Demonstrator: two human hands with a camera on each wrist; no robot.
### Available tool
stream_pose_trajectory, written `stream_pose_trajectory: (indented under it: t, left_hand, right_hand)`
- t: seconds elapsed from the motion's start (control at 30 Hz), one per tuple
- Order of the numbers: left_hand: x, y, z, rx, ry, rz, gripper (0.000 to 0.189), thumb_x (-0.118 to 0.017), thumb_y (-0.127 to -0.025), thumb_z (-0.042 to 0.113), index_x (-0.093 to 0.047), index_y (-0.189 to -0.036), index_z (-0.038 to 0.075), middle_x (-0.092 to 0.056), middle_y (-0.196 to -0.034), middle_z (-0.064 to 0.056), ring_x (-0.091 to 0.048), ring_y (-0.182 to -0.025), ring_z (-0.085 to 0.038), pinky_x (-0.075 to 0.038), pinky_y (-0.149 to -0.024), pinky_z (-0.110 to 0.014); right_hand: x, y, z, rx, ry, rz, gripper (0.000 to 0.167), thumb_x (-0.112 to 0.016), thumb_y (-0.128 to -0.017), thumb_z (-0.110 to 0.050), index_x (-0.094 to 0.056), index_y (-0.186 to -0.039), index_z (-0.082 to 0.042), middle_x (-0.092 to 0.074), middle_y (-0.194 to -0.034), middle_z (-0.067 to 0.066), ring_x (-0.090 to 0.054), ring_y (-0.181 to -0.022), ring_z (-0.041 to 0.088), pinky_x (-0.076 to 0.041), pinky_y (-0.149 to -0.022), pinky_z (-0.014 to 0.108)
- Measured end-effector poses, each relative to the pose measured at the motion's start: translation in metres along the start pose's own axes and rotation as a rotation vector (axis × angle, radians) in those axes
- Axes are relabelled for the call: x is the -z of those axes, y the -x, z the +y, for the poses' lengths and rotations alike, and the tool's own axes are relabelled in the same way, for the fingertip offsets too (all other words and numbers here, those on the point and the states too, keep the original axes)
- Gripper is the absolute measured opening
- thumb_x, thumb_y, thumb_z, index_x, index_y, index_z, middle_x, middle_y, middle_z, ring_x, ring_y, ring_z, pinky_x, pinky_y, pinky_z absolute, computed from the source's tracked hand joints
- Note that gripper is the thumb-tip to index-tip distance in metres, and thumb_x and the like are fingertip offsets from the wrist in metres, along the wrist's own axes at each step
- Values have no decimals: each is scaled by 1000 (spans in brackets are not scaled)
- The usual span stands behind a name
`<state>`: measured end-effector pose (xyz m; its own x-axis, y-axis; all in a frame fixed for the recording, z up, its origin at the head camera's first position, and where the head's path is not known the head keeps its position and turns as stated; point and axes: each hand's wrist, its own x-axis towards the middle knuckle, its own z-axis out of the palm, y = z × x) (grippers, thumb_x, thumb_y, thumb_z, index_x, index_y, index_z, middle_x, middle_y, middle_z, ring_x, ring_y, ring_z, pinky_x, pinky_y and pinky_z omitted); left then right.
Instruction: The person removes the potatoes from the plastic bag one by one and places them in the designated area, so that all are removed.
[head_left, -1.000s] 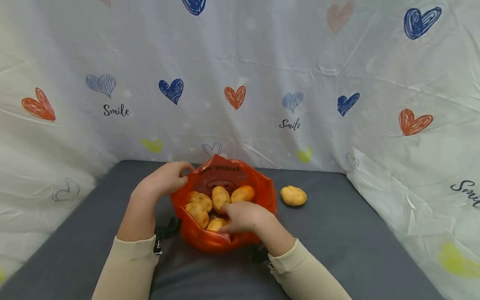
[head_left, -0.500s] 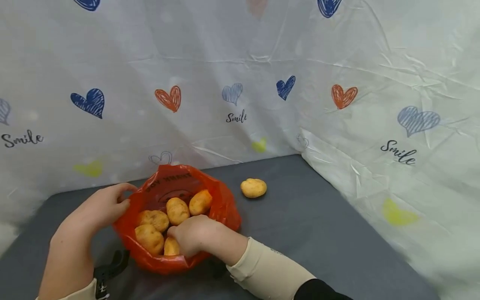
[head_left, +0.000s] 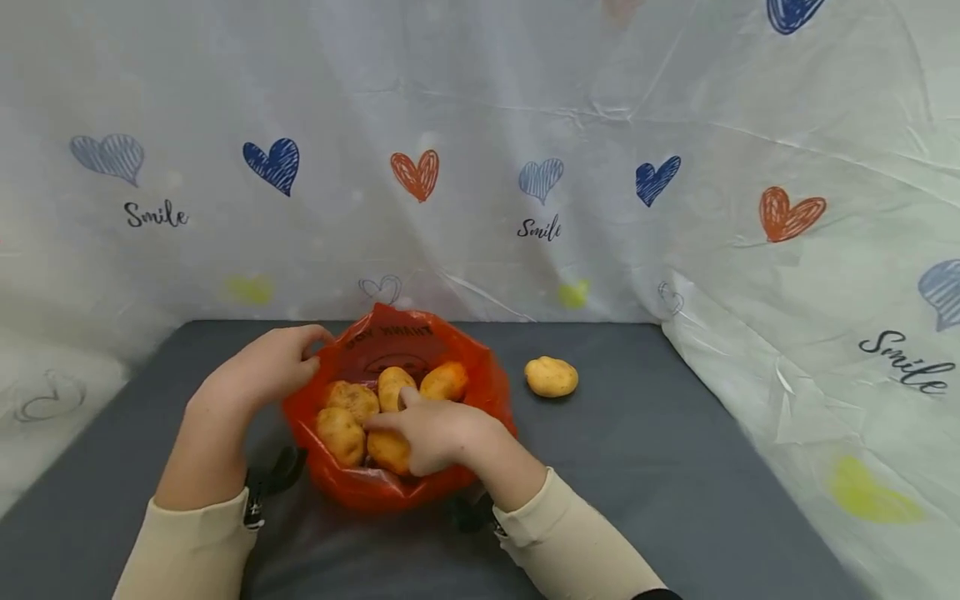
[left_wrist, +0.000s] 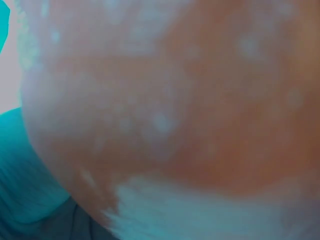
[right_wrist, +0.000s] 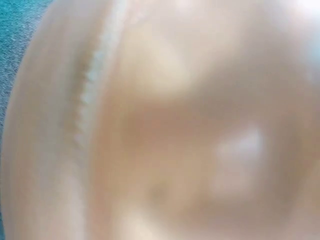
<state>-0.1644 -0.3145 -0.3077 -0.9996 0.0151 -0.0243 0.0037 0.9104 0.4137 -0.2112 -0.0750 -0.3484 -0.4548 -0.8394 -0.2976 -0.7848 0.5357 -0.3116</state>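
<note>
A red plastic bag [head_left: 360, 487] stands with its mouth wide on the dark grey table in the head view. Several potatoes [head_left: 341, 435] lie inside it. My left hand [head_left: 273, 362] pinches the bag's left rim between thumb and fingers. Reaching in over the front rim from the right, my right hand [head_left: 442, 433] lies against the front potato [head_left: 387, 452], two of its fingers spread apart; its other fingers are hidden. Another potato [head_left: 551, 377] rests on the table to the right of the bag. Both wrist views are filled with blurred close surfaces.
The grey table [head_left: 637, 467] reaches back to a pale curtain [head_left: 465, 242] printed with hearts, which also hangs along the right side. Dark straps [head_left: 255, 498] circle the wrists near the beige sleeves.
The head view swung right and then partly back. My right hand went lower among the potatoes, then rose slightly with its fingers apart; the front potato shows more. The left hand kept the rim.
</note>
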Motion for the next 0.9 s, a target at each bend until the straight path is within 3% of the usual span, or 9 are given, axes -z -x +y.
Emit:
stream_pose_trajectory:
  t: [0.13,0.23,0.47,0.7,0.9]
  left_hand:
    - [5,-4,8,-22,-17,12,40,-50,-99,8,-59,-137,0,-64,-97,-12,-54,-77,-25,-45,-69,-41]
    - [6,-5,11,-32,-12,13,41,-50,-99,8,-57,-139,0,-64,-101,-13,-54,-77,-25,-45,-68,-41]
    - [6,0,7,14,-13,-16,46,-45,-97,4,-56,-142,1,-49,-76,-8,-41,-62,-21,-37,-60,-37]
    - [5,-2,7,-8,2,-25,47,-45,-96,2,-55,-141,0,-52,-80,-9,-43,-63,-21,-38,-59,-37]
    - [4,2,11,-10,-3,-15,45,-46,-97,4,-56,-141,1,-52,-80,-9,-46,-66,-22,-39,-61,-37]
  right_hand:
    - [12,6,7,45,-42,53,80,-75,-84,-3,-48,-154,-30,-40,-139,8,-57,-87,18,-48,-66,25]
    - [19,10,13,97,-61,84,82,-71,-80,5,-54,-150,-33,-42,-130,8,-55,-90,19,-46,-66,25]
    - [26,17,24,181,-169,70,80,-64,-78,7,-60,-145,-36,-45,-124,2,-53,-90,19,-43,-63,25]
    - [35,29,35,279,-269,172,77,-67,-81,5,-51,-151,-23,-48,-139,-5,-49,-119,13,-46,-94,30]
    - [43,39,46,369,-382,236,52,-63,-89,-3,-54,-137,-21,-50,-140,-8,-47,-122,13,-47,-95,36]
